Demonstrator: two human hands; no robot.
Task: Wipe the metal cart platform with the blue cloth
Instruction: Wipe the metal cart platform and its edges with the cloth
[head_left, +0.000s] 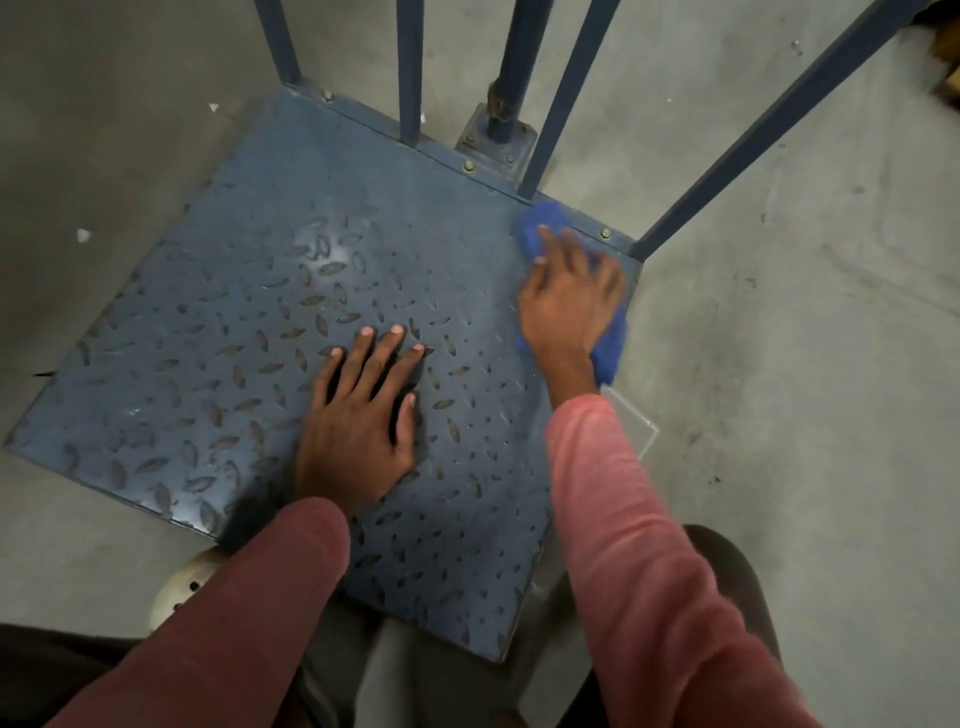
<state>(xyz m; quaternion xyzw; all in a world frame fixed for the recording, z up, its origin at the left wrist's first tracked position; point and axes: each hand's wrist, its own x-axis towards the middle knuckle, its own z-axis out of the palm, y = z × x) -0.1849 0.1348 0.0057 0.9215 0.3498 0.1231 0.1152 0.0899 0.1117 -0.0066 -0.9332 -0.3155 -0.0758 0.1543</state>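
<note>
1. No text, label, brand, number or sign could be read anywhere in the view.

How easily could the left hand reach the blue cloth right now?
Probably yes, fairly easily: the left hand lies flat on the metal cart platform, with only bare tread plate between it and the blue cloth. The right hand, pressing on the cloth, covers most of it.
</note>
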